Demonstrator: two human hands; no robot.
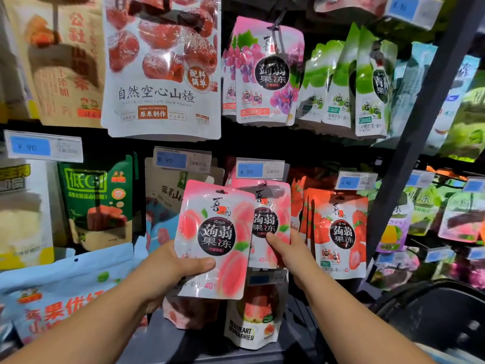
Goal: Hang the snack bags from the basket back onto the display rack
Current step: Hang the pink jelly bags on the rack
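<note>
Before rack, peach bags, seemingly in hands

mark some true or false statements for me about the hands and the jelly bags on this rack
1. The left hand holds a peach jelly bag. True.
2. The right hand is off the rack, holding nothing. False: it pinches a hanging peach bag.
3. Strawberry bags hang right of the hanging peach bag. True.
4. Grape bags hang on the row below the peach ones. False: they hang on the row above.
</note>
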